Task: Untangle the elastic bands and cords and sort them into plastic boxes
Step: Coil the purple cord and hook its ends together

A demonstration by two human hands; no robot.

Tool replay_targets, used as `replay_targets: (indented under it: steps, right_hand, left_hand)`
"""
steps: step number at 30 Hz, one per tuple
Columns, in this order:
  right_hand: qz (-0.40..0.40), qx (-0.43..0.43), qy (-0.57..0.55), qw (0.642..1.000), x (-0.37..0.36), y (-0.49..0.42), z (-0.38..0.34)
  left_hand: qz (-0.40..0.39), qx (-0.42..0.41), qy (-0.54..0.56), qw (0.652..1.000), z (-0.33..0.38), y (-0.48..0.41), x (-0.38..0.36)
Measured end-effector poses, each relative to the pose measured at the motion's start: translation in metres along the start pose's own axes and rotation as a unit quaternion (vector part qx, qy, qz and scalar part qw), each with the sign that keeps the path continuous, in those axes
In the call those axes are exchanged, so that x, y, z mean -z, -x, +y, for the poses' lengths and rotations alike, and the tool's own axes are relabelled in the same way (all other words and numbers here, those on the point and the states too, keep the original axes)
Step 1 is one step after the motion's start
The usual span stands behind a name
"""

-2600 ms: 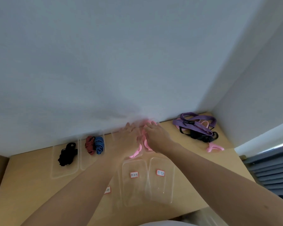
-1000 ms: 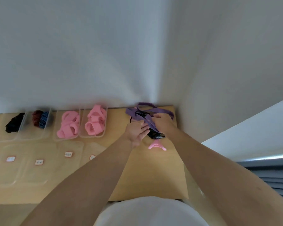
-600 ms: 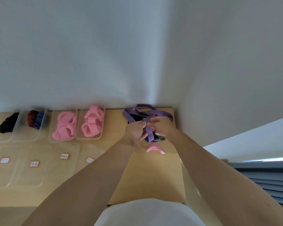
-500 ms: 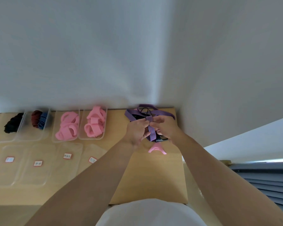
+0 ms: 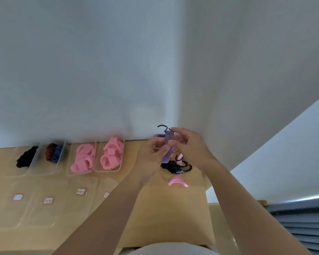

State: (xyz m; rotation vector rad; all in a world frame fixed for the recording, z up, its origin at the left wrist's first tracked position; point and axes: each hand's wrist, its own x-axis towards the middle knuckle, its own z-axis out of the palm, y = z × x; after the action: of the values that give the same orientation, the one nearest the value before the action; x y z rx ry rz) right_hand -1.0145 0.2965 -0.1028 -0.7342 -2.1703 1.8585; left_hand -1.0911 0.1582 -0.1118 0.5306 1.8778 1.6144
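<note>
A blue-and-red striped flat cord (image 5: 167,148) with a black hook on top is lifted above the desk's far right corner. My right hand (image 5: 190,147) pinches it near the top, and my left hand (image 5: 151,155) grips it just below. Under it lies a black tangle of cords and hooks (image 5: 174,167), with a pink band (image 5: 177,182) in front. A bit of purple band (image 5: 159,135) shows behind my hands. Along the wall stand clear boxes: two with pink bands (image 5: 84,160) (image 5: 111,156), one with a red and a blue cord (image 5: 54,153), one with black cord (image 5: 26,159).
Clear lids with small red-framed labels (image 5: 48,200) lie in a row in front of the boxes on the wooden desk (image 5: 164,208). White walls meet at the corner right behind the tangle. The desk's right edge drops off beside my right arm.
Earlier both hands were at the pink bands in the boxes. They moved right to the tangle, took hold of the striped cord and have lifted it up, so its hook now stands above my fingers.
</note>
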Motion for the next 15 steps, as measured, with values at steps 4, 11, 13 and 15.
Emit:
replay_targets:
  steps: [4, 11, 13, 15]
  right_hand:
    - [-0.01, 0.023, 0.089, 0.996, 0.008, 0.011, -0.036]
    - [0.005, 0.063, 0.059, 0.996, 0.011, 0.022, -0.072]
    - [0.021, 0.076, 0.026, 0.997, 0.011, 0.025, -0.076]
    - [0.032, 0.083, -0.014, 0.996, 0.014, 0.029, -0.078]
  left_hand:
    - [0.002, -0.073, -0.024, 0.997, 0.028, 0.012, 0.016]
    - [-0.01, -0.146, -0.035, 0.989, 0.063, 0.023, 0.029]
    - [-0.012, -0.157, -0.04, 0.987, 0.068, 0.024, 0.026]
    - [-0.008, -0.156, -0.041, 0.987, 0.069, 0.023, 0.024]
